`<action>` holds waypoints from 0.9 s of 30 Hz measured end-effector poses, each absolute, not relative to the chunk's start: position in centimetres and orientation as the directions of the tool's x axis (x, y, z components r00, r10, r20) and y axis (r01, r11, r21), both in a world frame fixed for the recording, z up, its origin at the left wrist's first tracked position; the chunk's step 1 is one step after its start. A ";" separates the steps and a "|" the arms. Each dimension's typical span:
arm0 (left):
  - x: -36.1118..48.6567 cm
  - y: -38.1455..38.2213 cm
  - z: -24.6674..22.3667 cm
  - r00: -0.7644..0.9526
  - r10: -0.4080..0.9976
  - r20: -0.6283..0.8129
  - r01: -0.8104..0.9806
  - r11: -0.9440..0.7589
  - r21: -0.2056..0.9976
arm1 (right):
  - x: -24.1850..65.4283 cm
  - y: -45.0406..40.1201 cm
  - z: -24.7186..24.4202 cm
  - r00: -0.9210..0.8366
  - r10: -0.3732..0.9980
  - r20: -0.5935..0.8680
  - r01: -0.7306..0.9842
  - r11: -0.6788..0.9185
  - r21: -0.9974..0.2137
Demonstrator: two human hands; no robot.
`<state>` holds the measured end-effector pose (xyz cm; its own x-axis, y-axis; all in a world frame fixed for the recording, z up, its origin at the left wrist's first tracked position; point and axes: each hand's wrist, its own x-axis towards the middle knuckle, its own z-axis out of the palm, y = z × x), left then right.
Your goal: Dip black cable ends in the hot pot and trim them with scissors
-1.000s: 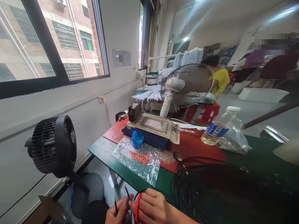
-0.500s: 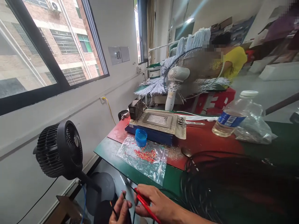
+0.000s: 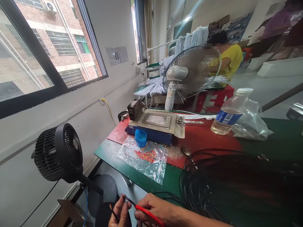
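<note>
My left hand (image 3: 120,213), at the bottom centre, pinches a black cable (image 3: 114,212) with small coloured wire ends. My right hand (image 3: 153,208) is wrapped round a red-handled tool (image 3: 149,214). The tool's dark tip reaches the wire ends at my left fingertips. Both hands are in front of the green table edge. Beyond them a clear plastic bag (image 3: 132,160) lies flat, with small red and yellow pieces (image 3: 145,155) on it and a blue round cup (image 3: 140,138) at its back edge.
Behind the bag stands a blue-sided heating device (image 3: 151,135). Coiled black cable (image 3: 201,186) covers the table's right side. A bottle (image 3: 227,113) stands at the back right. A black fan (image 3: 59,153) is at left. A person in yellow (image 3: 232,60) sits beyond a white fan (image 3: 176,74).
The red-handled tool has moved left, and its tip now meets the wire ends at my left fingers. The whole view has shifted slightly.
</note>
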<state>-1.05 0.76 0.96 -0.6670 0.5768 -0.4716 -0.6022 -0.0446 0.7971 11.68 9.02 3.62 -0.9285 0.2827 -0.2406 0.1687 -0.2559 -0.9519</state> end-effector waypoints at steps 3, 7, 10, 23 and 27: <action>-1.0 0.7 0.3 -0.692 0.562 -0.454 -0.581 -0.060 0.812 | 11.8 9.0 3.7 -0.933 0.275 -0.233 0.160 -0.264 -0.951; -1.2 0.7 -0.4 -0.713 0.553 -0.431 -0.544 -0.049 0.838 | 11.8 8.9 3.4 -0.925 0.277 -0.260 0.183 -0.274 -0.944; -1.0 0.8 -0.5 -0.707 0.551 -0.444 -0.568 -0.068 0.820 | 11.6 8.7 2.9 -0.923 0.270 -0.274 0.196 -0.284 -0.939; 0.3 1.3 -1.6 -0.720 0.438 -0.538 -0.656 -0.177 0.734 | 11.0 7.4 3.1 -0.925 0.262 -0.273 0.138 -0.437 -0.889; 0.0 1.1 -2.0 -0.715 0.448 -0.537 -0.645 -0.128 0.753 | 10.8 7.4 2.5 -0.933 0.180 -0.310 0.169 -0.542 -0.823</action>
<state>0.03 1.15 -2.00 -0.7153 0.4476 -0.5367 -0.6451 -0.1275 0.7534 10.84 7.43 2.48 -0.9333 0.1804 -0.3103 0.1688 -0.5425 -0.8229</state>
